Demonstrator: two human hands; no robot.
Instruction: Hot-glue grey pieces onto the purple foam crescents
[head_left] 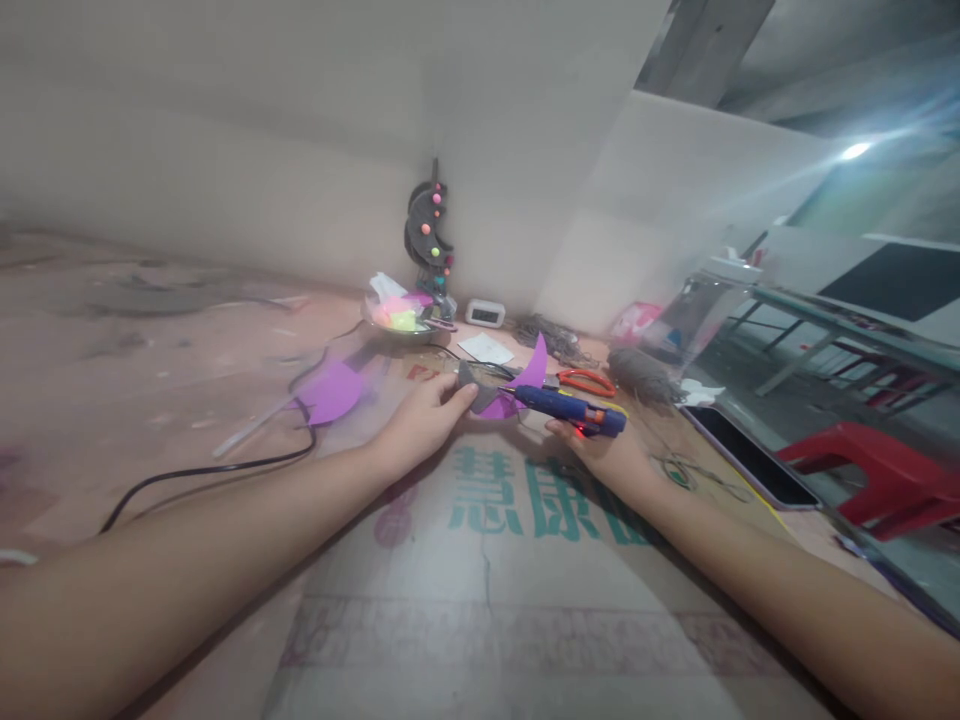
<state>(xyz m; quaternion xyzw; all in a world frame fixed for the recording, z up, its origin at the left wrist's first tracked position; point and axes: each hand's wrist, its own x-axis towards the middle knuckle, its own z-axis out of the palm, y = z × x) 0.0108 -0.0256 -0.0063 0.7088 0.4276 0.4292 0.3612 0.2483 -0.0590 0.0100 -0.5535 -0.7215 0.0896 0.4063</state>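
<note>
Left hand [427, 415] pinches the edge of a purple-and-grey crescent-shaped piece [529, 385] between thumb and fingers, above the printed cardboard sheet [405, 620] on the worktop [45, 440]. Right hand [607, 455] is closed around a blue glue gun [566, 406], its nozzle at the piece, whose pointed purple tip rises beside the red-orange-handled scissors [587, 381]; a white digital clock [485, 313] stands near the wall.

The glue gun [570, 408] is dark blue with an orange part. The curved sheet [534, 365] is purple. The cardboard [420, 620] is brown and has green characters and a reddish patterned band. The scissors [587, 382] have orange handles. The stool [874, 470] is red.
</note>
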